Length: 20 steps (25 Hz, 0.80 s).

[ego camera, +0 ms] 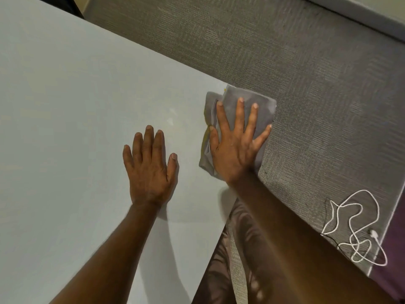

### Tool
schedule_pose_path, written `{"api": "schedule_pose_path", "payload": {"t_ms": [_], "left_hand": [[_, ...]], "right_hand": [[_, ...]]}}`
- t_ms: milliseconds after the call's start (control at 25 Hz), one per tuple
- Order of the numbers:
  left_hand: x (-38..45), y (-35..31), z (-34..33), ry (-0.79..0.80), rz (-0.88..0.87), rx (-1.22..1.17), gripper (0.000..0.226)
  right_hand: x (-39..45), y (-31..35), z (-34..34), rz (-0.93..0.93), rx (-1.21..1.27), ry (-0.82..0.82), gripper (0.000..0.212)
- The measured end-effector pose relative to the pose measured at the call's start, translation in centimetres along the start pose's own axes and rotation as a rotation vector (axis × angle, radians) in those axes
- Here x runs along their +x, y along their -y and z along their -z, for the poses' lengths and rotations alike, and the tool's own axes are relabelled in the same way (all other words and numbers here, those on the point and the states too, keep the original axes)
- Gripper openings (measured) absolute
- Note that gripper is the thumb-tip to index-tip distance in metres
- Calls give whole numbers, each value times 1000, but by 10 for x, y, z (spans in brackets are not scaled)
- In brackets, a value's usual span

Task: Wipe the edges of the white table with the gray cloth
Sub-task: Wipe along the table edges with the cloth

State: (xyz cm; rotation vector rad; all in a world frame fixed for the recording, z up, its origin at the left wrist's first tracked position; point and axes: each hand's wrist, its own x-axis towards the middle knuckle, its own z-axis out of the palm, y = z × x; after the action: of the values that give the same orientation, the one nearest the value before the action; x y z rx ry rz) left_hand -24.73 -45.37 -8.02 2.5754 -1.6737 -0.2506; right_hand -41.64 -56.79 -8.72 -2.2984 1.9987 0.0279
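The white table (65, 106) fills the left and middle of the view, and its corner lies under the gray cloth (262, 102). The folded cloth hangs partly over that corner, with a yellow strip showing along its left side. My right hand (235, 145) lies flat on the cloth, fingers spread, pressing it against the table. My left hand (150, 170) rests palm down on the bare tabletop a little to the left of the cloth, fingers apart, holding nothing.
Gray carpet (285, 51) covers the floor beyond the table's far and right edges. A tangled white cable (356, 227) lies on the carpet at the lower right, beside a purple strip. Patterned clothing shows below the table's near edge.
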Motion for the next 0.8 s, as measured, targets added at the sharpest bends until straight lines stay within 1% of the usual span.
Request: {"api": "schedule_pose_path", "payload": {"t_ms": [200,440,560,640,720,800], "left_hand": [[-1,0,-1,-35,-5,-18,67],[-1,1,-2,-68,2,-39,64],[-2,1,-2,-62,1,-47,64],[-2,2,-3,-65,5,-52,63],[-1,2,-4,-63,6,-58,63],[-1,2,-3,-68,6,-51,63]], "right_hand": [[52,2,2,67,-18,-49,61],[93,0,8,78,94,-35,63],[93,-6,11,43,97,-47,64],[87,-21,12,-9,97,-46,60],[76,-42,14,-69,105,-37,56],[58,-50,17,-88,74,-25,57]]}}
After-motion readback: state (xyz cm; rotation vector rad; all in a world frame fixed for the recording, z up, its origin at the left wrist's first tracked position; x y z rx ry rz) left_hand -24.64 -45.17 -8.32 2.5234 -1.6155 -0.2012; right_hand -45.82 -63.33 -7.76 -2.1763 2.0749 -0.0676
